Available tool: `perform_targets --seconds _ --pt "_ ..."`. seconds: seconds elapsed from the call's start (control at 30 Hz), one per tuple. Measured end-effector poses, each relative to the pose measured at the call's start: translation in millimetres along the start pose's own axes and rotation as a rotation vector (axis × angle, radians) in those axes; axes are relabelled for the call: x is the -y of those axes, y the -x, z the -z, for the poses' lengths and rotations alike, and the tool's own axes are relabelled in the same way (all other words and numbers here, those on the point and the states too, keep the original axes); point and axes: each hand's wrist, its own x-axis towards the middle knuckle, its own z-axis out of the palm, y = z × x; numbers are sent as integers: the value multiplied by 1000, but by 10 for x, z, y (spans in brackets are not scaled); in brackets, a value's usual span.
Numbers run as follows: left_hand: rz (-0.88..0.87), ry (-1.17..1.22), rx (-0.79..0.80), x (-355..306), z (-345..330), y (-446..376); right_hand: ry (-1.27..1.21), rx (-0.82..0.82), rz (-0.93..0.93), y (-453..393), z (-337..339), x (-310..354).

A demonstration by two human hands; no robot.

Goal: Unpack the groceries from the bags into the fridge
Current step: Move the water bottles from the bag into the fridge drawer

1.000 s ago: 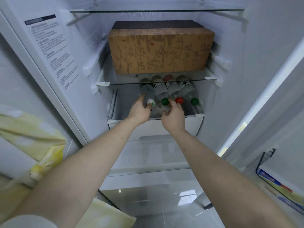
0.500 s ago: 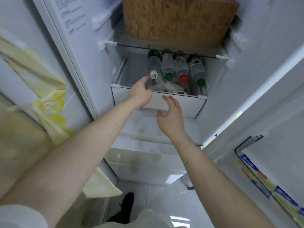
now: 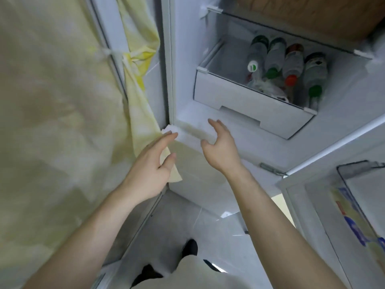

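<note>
A: Where is there room to move?

B: The fridge (image 3: 260,147) stands open. Its white drawer (image 3: 250,105) sits at about two o'clock, pulled forward, its front edge overhanging the bare ledge below. Four bottles (image 3: 285,63) lie side by side in it, caps toward the camera, under a glass shelf (image 3: 291,38) that carries a brown box (image 3: 323,15). The space between the drawer front and the ledge is open. At nine o'clock a yellow cloth (image 3: 137,59) hangs just beside the fridge's left edge.

A: And the hands?

B: The left hand (image 3: 152,165) is spread, fingers straight, thumb apart, its fingertips at the ledge's left corner; contact I cannot tell. The right hand (image 3: 220,149) is loosely open too, fingers slightly bent, hovering over the ledge below the drawer. Neither holds anything.

A: Anything at the right?

B: The door shelf (image 3: 354,205) at four o'clock, well apart from both hands.
</note>
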Motion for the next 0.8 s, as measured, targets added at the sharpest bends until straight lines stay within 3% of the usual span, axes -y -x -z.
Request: perform_targets --seconds 0.33,0.63,0.8 --pt "257 -188 -184 882 787 1871 194 612 273 986 -894 680" --pt "526 -234 -284 1226 868 3438 451 966 655 1863 -1743 1203" --pt "748 -214 -500 1210 818 4050 532 1191 889 2166 -2142 1517"
